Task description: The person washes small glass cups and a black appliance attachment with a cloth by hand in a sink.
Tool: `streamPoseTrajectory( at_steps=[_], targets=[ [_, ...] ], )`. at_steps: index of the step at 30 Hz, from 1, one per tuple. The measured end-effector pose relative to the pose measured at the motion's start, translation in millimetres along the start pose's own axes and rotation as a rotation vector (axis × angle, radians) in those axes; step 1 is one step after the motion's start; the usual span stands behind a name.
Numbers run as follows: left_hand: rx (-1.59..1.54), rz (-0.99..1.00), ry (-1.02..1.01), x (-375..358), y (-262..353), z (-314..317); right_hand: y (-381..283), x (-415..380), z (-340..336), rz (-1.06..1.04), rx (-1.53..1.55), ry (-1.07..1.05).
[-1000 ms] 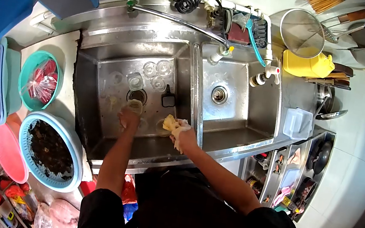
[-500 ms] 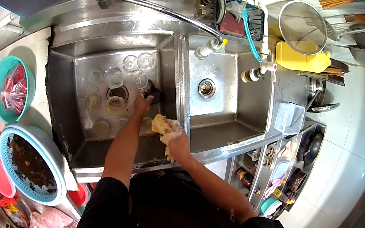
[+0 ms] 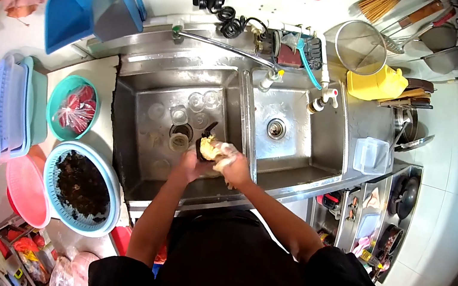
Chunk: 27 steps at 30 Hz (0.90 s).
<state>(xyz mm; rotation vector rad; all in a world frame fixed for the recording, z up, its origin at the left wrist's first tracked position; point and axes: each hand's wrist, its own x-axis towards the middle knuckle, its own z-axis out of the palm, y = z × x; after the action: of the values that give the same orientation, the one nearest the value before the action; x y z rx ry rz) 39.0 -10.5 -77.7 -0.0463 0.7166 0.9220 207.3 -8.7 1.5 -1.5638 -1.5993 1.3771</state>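
In the left sink basin (image 3: 127, 171), my left hand (image 3: 193, 167) is closed on a dark object with a narrow black end (image 3: 210, 128); its kind is mostly hidden. My right hand (image 3: 235, 167), with white suds on it, grips a crumpled yellowish cloth (image 3: 211, 150) against this dark object. Both hands meet above the front right part of the basin. Beyond them several clear glass cups (image 3: 196, 101) stand on the basin floor. A pale, cloudy cup (image 3: 178, 142) is beside the drain, left of my hands.
The right basin (image 3: 295, 145) has a drain and a tap (image 3: 329, 95). A blue basket of dark food (image 3: 52, 204) and a green bowl (image 3: 53, 107) with a bagged red item stand left. A clear plastic box (image 3: 371, 156) and yellow jug (image 3: 375, 84) are right.
My left hand has lifted the dark object from the basin floor and brought it to my right hand. The yellowish cloth now presses on it. The view has shifted.
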Motion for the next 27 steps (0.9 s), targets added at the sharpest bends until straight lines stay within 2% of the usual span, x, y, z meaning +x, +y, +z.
streamPoseTrajectory(
  at_steps=[1, 4, 8, 9, 10, 12, 13, 14, 16, 17, 18, 20, 21, 24, 25, 26, 27],
  targets=[
    [0.184, 0.155, -0.147, -8.0, 2.2, 7.8, -23.3, -4.4, -1.6, -0.039, -0.057, -0.017],
    [-0.300, 0.060, -0.387, -35.5, 31.2, 45.6, -28.6, 2.1, 7.6, -0.348, -0.431, -0.033],
    [-0.114, 0.045, -0.228, -57.1, 30.5, 45.1, -63.9, -5.1, 7.8, -0.299, -0.655, -0.028],
    [-0.137, 0.032, -0.068, -61.0, 28.4, 46.1, -64.6, -3.9, 5.4, -0.295, -0.663, -0.036],
    [-0.117, 0.007, -0.135, -59.5, 25.8, 43.4, -66.8, -4.6, 8.7, -0.204, -0.623, 0.023],
    [-0.071, 0.022, 0.049, -55.0, 18.2, 45.2, -73.5, -1.6, 17.7, -0.033, -0.541, 0.138],
    [0.001, 0.082, 0.092, -52.3, 14.9, 47.0, -61.9, 2.6, 23.7, -0.011, -0.482, 0.177],
    [-0.008, 0.066, 0.044, -50.8, 17.8, 44.9, -50.3, 7.9, 27.9, -0.054, -0.402, 0.178],
    [-0.028, 0.020, -0.042, -54.8, 26.9, 44.8, -72.9, 12.0, 12.9, -0.222, -0.218, -0.122],
    [0.009, 0.030, 0.003, -57.6, 31.1, 46.9, -72.7, 18.9, 7.7, -0.297, -0.298, -0.267],
    [0.020, 0.006, -0.017, -57.1, 33.9, 49.6, -80.1, 19.7, 4.2, -0.296, -0.368, -0.294],
    [0.040, -0.052, -0.047, -62.9, 34.0, 52.6, -93.1, 17.2, -6.9, -0.162, -0.693, -0.411],
    [0.020, -0.015, -0.066, -66.9, 33.0, 55.6, -116.4, 8.8, -10.3, -0.102, -0.884, -0.393],
    [-0.076, -0.020, -0.118, -78.3, 40.5, 61.7, -95.5, 1.9, -6.2, -0.189, -0.811, -0.157],
    [-0.080, -0.037, -0.136, -83.7, 44.2, 63.1, -115.4, -7.4, -9.6, -0.244, -0.656, -0.030],
    [-0.081, -0.031, -0.121, -88.7, 47.7, 64.1, -84.7, -0.4, -5.4, -0.238, -0.567, 0.050],
    [-0.078, -0.029, -0.108, -94.5, 53.5, 69.7, -90.3, -2.3, -7.1, -0.191, -0.460, 0.111]
  ],
)
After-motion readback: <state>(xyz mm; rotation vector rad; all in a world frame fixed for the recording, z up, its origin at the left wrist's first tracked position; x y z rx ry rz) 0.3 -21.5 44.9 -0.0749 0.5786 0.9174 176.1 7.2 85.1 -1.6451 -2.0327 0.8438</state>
